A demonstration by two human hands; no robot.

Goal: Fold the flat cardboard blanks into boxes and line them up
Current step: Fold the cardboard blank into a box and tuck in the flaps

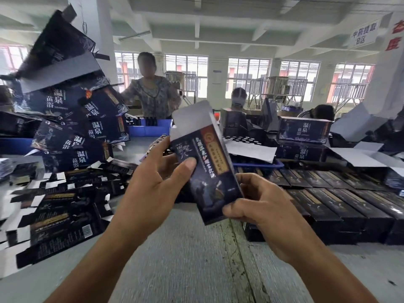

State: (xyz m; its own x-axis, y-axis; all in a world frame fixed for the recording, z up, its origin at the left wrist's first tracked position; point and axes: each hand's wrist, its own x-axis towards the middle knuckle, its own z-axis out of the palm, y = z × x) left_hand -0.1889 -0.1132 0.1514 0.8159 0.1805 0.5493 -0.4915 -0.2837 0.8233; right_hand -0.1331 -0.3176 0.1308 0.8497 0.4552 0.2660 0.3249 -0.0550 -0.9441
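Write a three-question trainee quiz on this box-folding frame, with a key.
1. True or false: both hands grip the dark box.
2. Where do the finished boxes lie in rows? A) to the right B) to the left C) on the blue bin
3. Fill in: the flat blanks lie to the ____ of the left hand.

Key: 1 true; the right hand holds its lower end. 2 A. 3 left.

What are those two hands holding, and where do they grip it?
A dark cardboard box. The left hand grips its left edge at mid-length; the right hand pinches its bottom corner.
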